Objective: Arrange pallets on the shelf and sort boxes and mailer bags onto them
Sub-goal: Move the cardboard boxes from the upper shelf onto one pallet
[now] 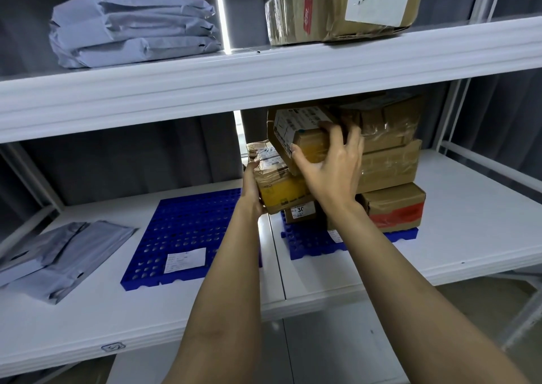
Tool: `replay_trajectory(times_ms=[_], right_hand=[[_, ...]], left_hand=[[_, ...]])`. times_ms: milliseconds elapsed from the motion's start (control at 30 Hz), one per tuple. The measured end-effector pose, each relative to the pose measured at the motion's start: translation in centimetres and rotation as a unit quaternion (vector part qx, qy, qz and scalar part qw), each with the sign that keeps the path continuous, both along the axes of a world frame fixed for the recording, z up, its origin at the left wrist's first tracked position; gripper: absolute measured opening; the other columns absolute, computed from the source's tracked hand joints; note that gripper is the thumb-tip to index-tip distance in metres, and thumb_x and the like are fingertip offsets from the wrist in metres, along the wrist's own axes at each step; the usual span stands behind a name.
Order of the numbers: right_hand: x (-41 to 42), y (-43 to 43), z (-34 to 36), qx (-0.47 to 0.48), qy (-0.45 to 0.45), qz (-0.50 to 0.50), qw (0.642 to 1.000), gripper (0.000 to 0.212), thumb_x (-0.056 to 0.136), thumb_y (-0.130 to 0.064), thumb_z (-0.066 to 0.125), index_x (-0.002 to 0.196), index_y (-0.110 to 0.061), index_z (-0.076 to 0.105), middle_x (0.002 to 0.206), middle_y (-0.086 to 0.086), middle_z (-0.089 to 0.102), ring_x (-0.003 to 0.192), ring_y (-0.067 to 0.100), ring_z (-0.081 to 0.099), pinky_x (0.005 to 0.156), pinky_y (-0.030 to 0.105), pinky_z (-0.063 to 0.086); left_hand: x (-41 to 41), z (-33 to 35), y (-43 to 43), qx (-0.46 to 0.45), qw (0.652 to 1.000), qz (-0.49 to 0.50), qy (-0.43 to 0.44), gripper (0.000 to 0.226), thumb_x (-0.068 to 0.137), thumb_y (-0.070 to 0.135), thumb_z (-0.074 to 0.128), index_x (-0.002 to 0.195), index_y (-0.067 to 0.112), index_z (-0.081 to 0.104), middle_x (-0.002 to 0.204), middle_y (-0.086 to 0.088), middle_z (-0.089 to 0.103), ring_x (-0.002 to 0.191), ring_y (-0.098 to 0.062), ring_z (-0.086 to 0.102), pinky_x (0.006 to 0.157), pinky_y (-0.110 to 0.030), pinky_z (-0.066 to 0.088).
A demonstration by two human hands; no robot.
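Left hand (252, 191) gripping crumpled box (280, 188), right hand (331, 172) gripping labelled box (293, 125)

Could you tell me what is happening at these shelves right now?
A person is handling cardboard boxes at the stack on the right blue pallet, on the lower shelf. The left hand holds a taped box at the stack's side, and the right hand grips a labelled box above it. The left blue pallet carries only a paper slip; grey mailer bags lie beside it.

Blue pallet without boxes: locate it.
The blue pallet lies on the lower shelf, left of centre in head view, between grey mailer bags and stacked boxes.
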State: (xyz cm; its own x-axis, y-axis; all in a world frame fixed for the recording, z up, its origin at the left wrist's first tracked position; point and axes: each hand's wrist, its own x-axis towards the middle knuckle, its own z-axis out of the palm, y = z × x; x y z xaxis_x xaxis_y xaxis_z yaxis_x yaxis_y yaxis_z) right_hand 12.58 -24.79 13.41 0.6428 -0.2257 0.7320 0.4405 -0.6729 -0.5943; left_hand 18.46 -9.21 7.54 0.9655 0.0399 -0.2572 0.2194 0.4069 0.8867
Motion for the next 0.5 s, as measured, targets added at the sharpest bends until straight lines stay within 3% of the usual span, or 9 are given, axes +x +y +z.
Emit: replay_trajectory(times_ms=[133,333,500], right_hand=[[0.1,0.2,-0.1,-0.003,0.0,0.003,1.0,0.063,0.079,-0.05,0.068,0.122,-0.006,0.055,0.132,0.023,0.044,0.125,0.037,0.04,0.096,0.047,0.044],[0.0,0.0,-0.1,-0.009,0.0,0.004,1.0,0.063,0.08,-0.049,0.068,0.123,-0.005,0.055,0.133,0.022,0.044,0.124,0.035,0.04,0.095,0.042,0.042],[0.0,0.4,-0.3,-0.015,-0.002,0.013,1.0,0.062,0.08,-0.049,0.068,0.124,-0.007,0.054,0.133,0.022,0.044,0.125,0.035,0.04,0.097,0.042,0.042]], left_hand=[[0.2,-0.7,0.6,0.012,0.999,0.036,0.025,0.056,0.083,0.058,0.048,0.119,0.018,0.063,0.117,-0.016,0.067,0.106,-0.035,0.062,0.083,-0.046,0.053],[0.0,-0.4,1.2,-0.009,0.999,0.03,0.01,0.057,0.085,0.056,0.045,0.121,0.016,0.062,0.111,-0.016,0.068,0.098,-0.032,0.063,0.078,-0.041,0.053],[-0.1,0.6,0.1,0.015,0.999,0.03,0.012,0.066,0.081,0.065,0.046,0.123,0.016,0.062,0.119,-0.018,0.066,0.108,-0.037,0.063,0.09,-0.05,0.052]])
